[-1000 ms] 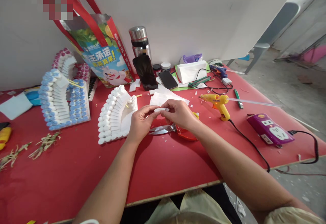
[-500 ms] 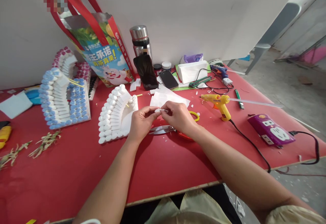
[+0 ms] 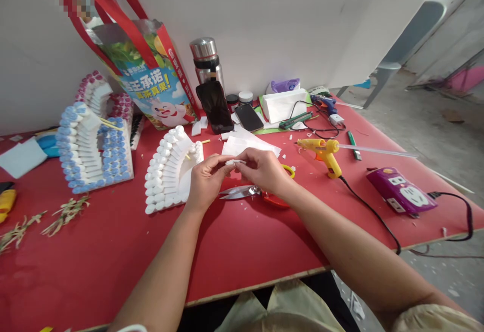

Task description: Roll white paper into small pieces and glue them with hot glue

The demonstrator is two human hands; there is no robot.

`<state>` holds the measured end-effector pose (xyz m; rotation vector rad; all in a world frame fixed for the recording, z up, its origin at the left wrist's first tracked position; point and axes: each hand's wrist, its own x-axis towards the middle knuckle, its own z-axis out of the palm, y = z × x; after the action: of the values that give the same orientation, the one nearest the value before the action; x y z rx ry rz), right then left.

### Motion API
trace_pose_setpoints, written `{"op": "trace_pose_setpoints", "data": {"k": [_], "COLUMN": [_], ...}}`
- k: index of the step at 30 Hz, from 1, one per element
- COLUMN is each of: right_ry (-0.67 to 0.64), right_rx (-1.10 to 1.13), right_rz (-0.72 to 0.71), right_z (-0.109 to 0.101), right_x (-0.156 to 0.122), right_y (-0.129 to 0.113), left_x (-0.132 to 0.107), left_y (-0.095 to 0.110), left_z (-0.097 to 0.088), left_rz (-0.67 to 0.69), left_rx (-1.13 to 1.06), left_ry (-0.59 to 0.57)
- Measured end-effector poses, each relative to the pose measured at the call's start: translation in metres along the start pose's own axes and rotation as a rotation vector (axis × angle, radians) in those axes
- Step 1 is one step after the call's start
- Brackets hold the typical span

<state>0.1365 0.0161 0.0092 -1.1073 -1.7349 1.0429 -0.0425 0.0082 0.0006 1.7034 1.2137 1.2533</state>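
Note:
Between my two hands is a small white piece [image 3: 235, 162], pinched at the fingertips; it looks like paper or foam, too small to be sure. My left hand [image 3: 207, 178] grips its left end and my right hand [image 3: 262, 171] its right end. Below them lie scissors [image 3: 242, 192] with open blades and red and yellow handles, partly hidden by my right hand. Beside my left hand stands a white model [image 3: 162, 181] of rounded white pieces and a stepped fan of strips. White paper sheets [image 3: 249, 142] lie behind my hands.
A yellow glue gun [image 3: 325, 153] rests at right, its cord near a purple power strip [image 3: 403, 191]. Blue-and-white [image 3: 117, 155] and pink models stand left by a shopping bag [image 3: 162, 90]. Behind are a steel flask [image 3: 204, 55], phones and tissues [image 3: 285, 105]. Dried stems [image 3: 66, 215] lie left.
Both hands stay pinched on the white piece, which has turned slightly between the fingertips. The view has shifted a little; the things on the table stay put.

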Motion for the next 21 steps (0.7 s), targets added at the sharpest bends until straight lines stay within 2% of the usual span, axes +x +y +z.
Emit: {"op": "trace_pose_setpoints", "data": {"k": [3,6,8,15,21], "right_ry": [-0.075,-0.166,-0.194,-0.139,-0.079], "right_rx": [0.539,0.798,0.836,0.850,0.576], "right_rz": [0.326,0.476,0.480,0.430,0.307], "right_z": [-0.0044,-0.0073,-0.0069,-0.0041,-0.0053], "right_x": [0.0051,0.0081,0.0080,0.0067,0.0053], "right_y": [-0.0004,0.0025,0.0048,0.0085,0.0013], "left_x": [0.0009,0.0019,0.0023,0.0014,0.0011], "left_y": [-0.0040,-0.0078,-0.0086,-0.0061,-0.0065], "left_z": [-0.0004,-0.0004,-0.0004,0.0000,0.0002], "left_rz": [0.030,0.064,0.087,0.098,0.074], "left_rx": [0.035,0.045,0.076,0.104,0.079], "left_ry": [0.028,0.027,0.027,-0.018,-0.008]}}
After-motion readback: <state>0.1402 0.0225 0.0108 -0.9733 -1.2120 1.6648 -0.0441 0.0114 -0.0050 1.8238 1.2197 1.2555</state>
